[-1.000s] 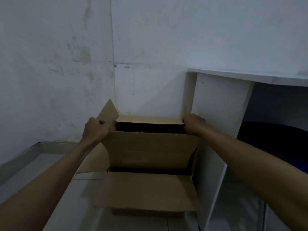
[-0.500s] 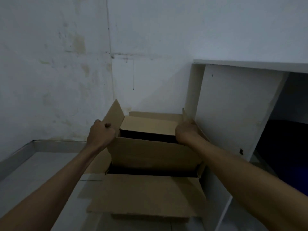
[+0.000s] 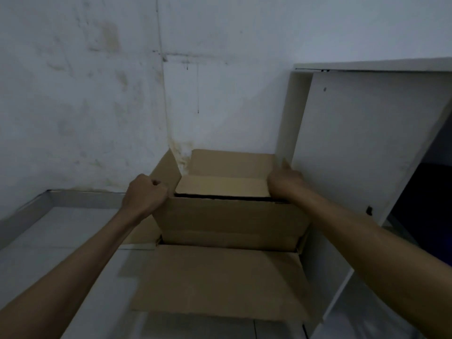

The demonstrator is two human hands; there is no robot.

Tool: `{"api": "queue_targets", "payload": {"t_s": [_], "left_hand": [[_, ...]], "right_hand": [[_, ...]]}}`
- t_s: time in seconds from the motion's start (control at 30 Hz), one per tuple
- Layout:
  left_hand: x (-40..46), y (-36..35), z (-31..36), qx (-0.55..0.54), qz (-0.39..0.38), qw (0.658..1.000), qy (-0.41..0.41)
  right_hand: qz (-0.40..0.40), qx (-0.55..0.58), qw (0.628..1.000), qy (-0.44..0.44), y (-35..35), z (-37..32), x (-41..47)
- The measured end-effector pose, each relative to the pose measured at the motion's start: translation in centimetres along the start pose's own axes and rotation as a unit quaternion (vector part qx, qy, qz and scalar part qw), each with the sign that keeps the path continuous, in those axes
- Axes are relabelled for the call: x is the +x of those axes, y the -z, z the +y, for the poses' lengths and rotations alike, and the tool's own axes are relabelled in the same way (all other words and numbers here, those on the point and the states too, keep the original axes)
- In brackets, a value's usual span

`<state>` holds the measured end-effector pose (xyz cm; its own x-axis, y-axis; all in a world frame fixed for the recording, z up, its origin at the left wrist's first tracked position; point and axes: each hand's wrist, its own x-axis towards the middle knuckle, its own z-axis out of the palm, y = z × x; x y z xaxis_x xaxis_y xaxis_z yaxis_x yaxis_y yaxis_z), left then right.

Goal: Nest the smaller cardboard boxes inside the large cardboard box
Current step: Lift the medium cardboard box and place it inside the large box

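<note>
Smaller box sits partly inside large box.

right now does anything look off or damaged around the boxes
Nothing is damaged on the cardboard. The smaller box sits partway down in the large box, gripped at its ends by the left hand and right hand. Only the wall looks odd: yellowish stains, heaviest in the corner just above the flaps.

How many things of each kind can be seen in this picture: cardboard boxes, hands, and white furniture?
Cardboard boxes: 2, the large cardboard box and the smaller cardboard box going into it
Hands: 2, left hand and right hand
White furniture: 1, the white cabinet
Total: 5
</note>
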<state>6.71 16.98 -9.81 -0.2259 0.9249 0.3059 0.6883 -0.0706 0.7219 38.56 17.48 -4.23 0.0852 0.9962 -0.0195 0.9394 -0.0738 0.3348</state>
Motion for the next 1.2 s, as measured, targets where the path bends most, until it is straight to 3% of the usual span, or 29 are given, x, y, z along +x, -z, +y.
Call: {"api": "queue_targets", "payload": {"t_s": [0.17,0.3,0.53,0.63,0.73,0.83,0.97,1.2], "left_hand": [[0.8,-2.7,-1.7,0.022,-0.073,0.996,0.036],[1.5,-4.6,-2.9,0.099,-0.122,0.987,-0.016],[1.4,-7.7,-7.6,0.358,-0.177,0.916,-0.047],[0.5,-8.7,-9.1,0.393,-0.186,0.898,-0.069],[-0.4,-9.1,-9.9,0.385,-0.201,0.897,-0.077],[-0.6,-8.8,-10.5,0.410,-0.247,0.873,-0.095],[-0.4,-8.7,-10.3,0.441,-0.307,0.841,-0.059],[0.1,-8.9,-8.4,0.481,-0.348,0.804,-0.028]], "right_hand": [[-0.063,0.057,0.996,0.017,-3.9,-0.8,1.3],[-0.095,0.094,0.991,0.008,-6.4,-0.9,3.0],[-0.166,0.112,0.980,-0.003,-11.0,-0.6,4.9],[-0.135,0.110,0.985,0.005,-13.4,-0.6,5.2],[-0.139,0.034,0.990,-0.006,-14.8,-1.0,5.4],[-0.094,-0.050,0.994,0.009,-15.3,-0.2,5.8],[-0.145,-0.118,0.981,0.050,-15.8,0.0,4.4],[-0.178,-0.129,0.974,0.054,-14.9,-1.9,3.2]]}}
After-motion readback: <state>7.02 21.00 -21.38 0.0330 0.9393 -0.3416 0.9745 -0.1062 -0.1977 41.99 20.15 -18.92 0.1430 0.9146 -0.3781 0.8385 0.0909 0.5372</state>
